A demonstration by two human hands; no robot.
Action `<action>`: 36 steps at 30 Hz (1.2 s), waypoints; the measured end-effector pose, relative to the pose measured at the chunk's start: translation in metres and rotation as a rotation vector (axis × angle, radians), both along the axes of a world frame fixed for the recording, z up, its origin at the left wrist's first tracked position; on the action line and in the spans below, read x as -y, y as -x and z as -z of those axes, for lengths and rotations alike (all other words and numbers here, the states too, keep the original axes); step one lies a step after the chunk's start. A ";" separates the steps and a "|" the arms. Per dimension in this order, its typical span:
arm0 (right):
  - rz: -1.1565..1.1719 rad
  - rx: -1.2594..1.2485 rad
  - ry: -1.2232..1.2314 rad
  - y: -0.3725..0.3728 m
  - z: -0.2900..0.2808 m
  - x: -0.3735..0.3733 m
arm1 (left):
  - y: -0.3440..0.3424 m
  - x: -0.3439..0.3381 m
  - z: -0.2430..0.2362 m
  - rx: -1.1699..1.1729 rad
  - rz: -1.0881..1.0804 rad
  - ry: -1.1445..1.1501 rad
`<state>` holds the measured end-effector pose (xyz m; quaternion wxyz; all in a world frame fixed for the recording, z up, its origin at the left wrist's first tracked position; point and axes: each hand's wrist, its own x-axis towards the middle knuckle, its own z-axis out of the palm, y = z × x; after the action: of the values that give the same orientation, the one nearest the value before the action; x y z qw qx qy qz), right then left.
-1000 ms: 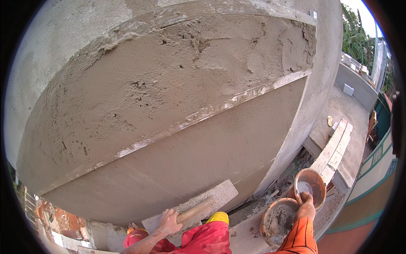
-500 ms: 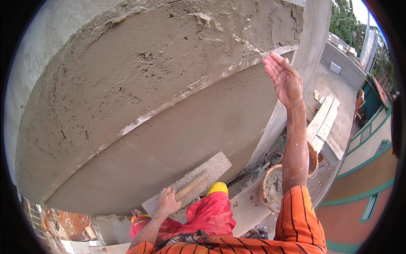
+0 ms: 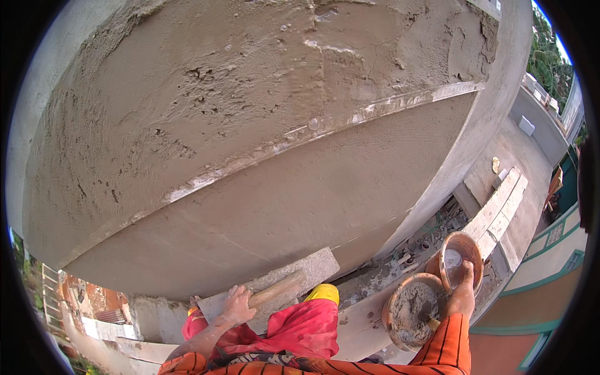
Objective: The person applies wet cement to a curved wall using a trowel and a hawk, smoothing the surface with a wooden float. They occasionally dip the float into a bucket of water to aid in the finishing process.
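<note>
My left hand (image 3: 236,305) is wrapped round the wooden handle of a plastering float (image 3: 320,265). The float's flat grey board is tilted near my knee, close to the lower wall. My right hand (image 3: 461,296) reaches into an orange-brown bucket (image 3: 451,240) that seems to hold water; its fingers are mostly hidden. Beside it, a second bucket (image 3: 392,306) holds wet grey mortar (image 3: 412,309) with a tool handle sticking out. Ahead rises the plastered wall (image 3: 250,100), rough and wet above, smoother below. A pale straight strip (image 3: 387,111) runs slantwise between the two areas.
Wooden planks (image 3: 356,322) lie below me under the mortar bucket. More boards (image 3: 498,206) rest on a concrete ledge at the right. Rubble (image 3: 431,234) lies at the wall's foot. A painted building (image 3: 531,294) stands at the far right.
My right hand has dropped from its raised, flat-palmed position, where water was splashing onto the wall, down into the bucket. The left hand keeps the float; the view has shifted slightly.
</note>
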<state>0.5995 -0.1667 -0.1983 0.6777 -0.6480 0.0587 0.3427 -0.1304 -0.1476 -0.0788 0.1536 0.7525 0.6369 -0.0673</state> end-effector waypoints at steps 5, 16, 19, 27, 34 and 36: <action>-0.050 -0.053 -0.051 0.166 -0.157 0.021 | -0.008 -0.008 -0.003 -0.033 -0.015 0.050; -0.173 -0.029 -1.047 0.074 -0.222 -0.163 | 0.023 0.016 0.006 0.049 -0.058 -0.134; -0.691 0.277 -1.163 0.252 -0.415 -0.174 | 0.018 0.013 -0.007 0.100 -0.049 -0.078; -0.682 0.476 -0.520 0.407 -0.244 -0.074 | -0.034 0.016 -0.044 0.301 -0.021 -0.178; -0.452 0.299 -0.305 0.448 -0.210 0.002 | -0.142 -0.014 -0.093 0.633 0.241 -0.369; -0.372 0.302 -0.357 0.436 -0.237 -0.013 | -0.173 -0.027 -0.114 0.719 0.279 -0.464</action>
<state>0.1638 -0.1540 0.0389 0.7078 -0.5616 -0.2237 0.3655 0.0429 -0.1201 0.0352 0.1819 0.8212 0.4339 0.3228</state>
